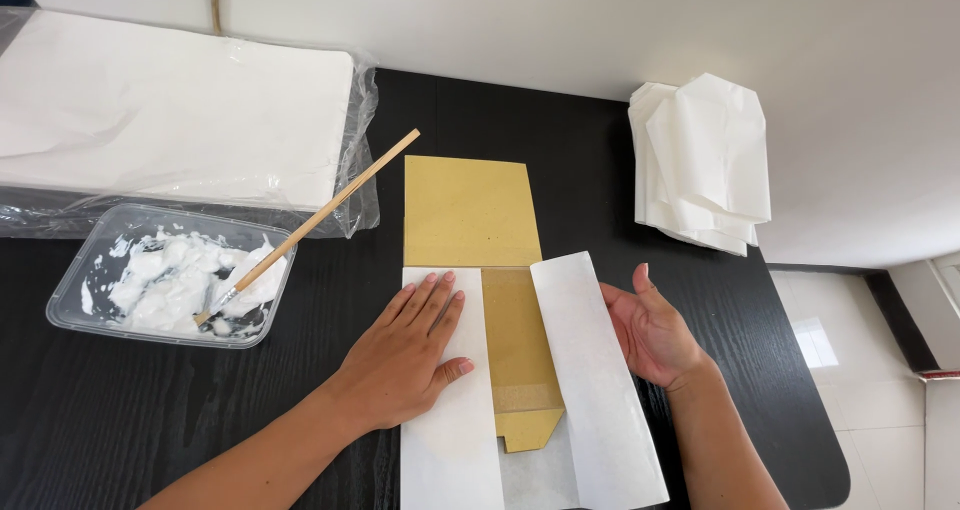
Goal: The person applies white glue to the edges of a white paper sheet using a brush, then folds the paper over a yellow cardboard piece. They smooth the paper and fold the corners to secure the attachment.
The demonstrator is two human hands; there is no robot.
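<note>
A white paper sheet (455, 440) lies on the black table (150, 420) with a tan cardboard template (468, 212) on top of it. My left hand (405, 355) presses flat on the folded left flap of the sheet. My right hand (652, 332) is open, palm toward the right flap (590, 370), which it lifts up and over the cardboard. A strip of cardboard (518, 345) shows between the two flaps.
A clear plastic tray (75, 300) of white paste with a wooden brush (320, 218) sits at the left. Behind it lies a plastic-wrapped stack of white paper (170, 120). A pile of folded white paper pieces (700, 165) rests at the right. The table's edge is near the right.
</note>
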